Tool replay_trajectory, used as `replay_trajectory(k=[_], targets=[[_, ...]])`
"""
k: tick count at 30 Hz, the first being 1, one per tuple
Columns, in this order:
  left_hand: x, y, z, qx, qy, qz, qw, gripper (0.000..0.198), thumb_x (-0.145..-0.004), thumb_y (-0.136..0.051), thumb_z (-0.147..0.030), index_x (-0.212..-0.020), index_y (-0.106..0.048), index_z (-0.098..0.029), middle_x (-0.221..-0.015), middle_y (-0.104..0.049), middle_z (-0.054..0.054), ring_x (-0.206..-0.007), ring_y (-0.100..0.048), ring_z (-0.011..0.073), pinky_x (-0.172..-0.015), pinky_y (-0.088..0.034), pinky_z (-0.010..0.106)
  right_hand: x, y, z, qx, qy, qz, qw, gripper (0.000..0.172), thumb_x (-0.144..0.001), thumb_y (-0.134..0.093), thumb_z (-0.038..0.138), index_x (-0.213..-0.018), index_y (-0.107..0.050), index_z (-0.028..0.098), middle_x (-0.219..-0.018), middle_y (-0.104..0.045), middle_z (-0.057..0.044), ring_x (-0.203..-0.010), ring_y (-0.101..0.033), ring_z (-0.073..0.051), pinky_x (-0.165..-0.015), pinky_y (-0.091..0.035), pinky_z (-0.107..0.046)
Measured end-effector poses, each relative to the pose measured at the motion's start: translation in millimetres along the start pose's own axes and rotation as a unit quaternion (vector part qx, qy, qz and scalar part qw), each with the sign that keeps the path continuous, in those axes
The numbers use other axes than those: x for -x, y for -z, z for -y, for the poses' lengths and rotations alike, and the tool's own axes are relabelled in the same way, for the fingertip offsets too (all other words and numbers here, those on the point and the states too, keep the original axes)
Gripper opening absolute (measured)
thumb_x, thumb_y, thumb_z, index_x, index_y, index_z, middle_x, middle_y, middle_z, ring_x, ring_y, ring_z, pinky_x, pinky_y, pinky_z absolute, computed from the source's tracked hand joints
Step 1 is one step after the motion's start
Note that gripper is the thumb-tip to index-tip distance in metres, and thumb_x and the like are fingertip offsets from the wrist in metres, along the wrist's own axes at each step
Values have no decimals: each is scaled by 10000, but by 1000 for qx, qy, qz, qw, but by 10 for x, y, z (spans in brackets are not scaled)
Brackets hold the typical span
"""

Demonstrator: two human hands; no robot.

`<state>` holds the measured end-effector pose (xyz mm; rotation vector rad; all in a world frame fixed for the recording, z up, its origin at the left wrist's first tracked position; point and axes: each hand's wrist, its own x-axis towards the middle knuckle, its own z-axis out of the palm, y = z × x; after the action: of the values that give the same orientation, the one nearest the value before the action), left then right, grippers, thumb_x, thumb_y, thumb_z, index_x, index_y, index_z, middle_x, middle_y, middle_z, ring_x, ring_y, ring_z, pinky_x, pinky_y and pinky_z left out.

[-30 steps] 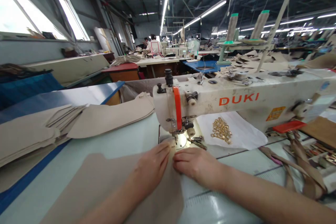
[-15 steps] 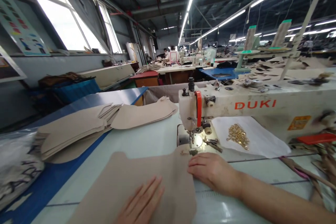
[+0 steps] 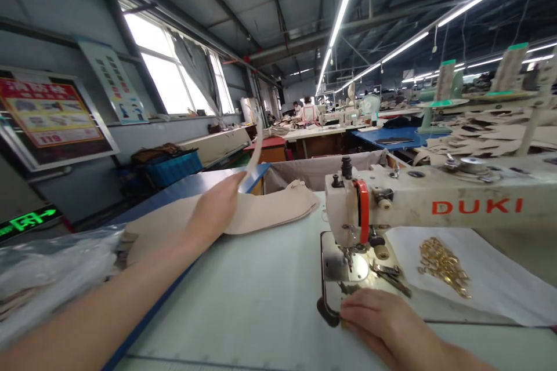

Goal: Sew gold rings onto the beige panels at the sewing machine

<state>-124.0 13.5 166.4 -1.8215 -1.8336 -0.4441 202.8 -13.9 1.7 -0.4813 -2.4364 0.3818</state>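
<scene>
My left hand (image 3: 217, 206) is raised over the stack of beige pieces (image 3: 274, 207) at the left, closed on a beige piece (image 3: 258, 148) seen almost edge-on. Blur softens this hand and forearm. My right hand (image 3: 374, 319) rests at the front edge of the sewing machine's metal plate (image 3: 337, 261), fingers together and pointing left; whatever lies beneath the fingertips is too small to make out. Just above it are the needle area of the white sewing machine (image 3: 404, 197) and a small dark metal tool (image 3: 391, 278).
Gold-coloured metal rings (image 3: 444, 266) lie on a white sheet (image 3: 500, 284) under the machine arm. A clear plastic bag (image 3: 56, 272) is at the left edge. Thread cones (image 3: 444, 84) stand behind the machine. People sit at far tables.
The large beige piece has left the tabletop before me. My left hand has moved up and forward to the stack with a piece in it. The view has shifted left.
</scene>
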Motion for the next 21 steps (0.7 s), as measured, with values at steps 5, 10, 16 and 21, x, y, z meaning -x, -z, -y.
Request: replay_trajectory(k=[5,10,16,21], targets=[[-137,-967,-246,7,5,77,997,319,-936,-419,-216,-1236,-496,-141,-1271,-562,101,-1151,-545,217,-974,-444,434,14,-63,-123,25,31,-10,999,264,-895,-435,132,-1050,-628,224,-982,-697,-54,-890,-650,-167,-791,-523,-232],[123,-1559,-258,0,56,137,989,374,-899,-505,-368,-1198,-534,-145,-1278,-552,126,-1178,-523,264,-974,-420,519,28,-311,-308,35,90,-66,993,267,-943,-363,217,-963,-630,227,-828,-704,-54,-789,-653,-157,-728,-534,-219],[244,-1223,57,4,15,123,992,476,-917,-359,-437,-1265,-498,-143,-1372,-490,136,-1295,-411,280,-1056,-349,423,46,-434,-374,14,98,-106,989,295,-953,-341,265,-944,-634,235,-788,-692,-54,-774,-647,-167,-713,-537,-227],[452,-672,794,-58,102,69,991,575,-867,-417,-369,-1342,-375,-48,-1451,-334,228,-1354,-292,332,-1095,-258,498,-44,-77,-92,6,53,-26,998,234,-913,-435,177,-1010,-641,233,-873,-699,-54,-847,-647,-171,-770,-535,-234]])
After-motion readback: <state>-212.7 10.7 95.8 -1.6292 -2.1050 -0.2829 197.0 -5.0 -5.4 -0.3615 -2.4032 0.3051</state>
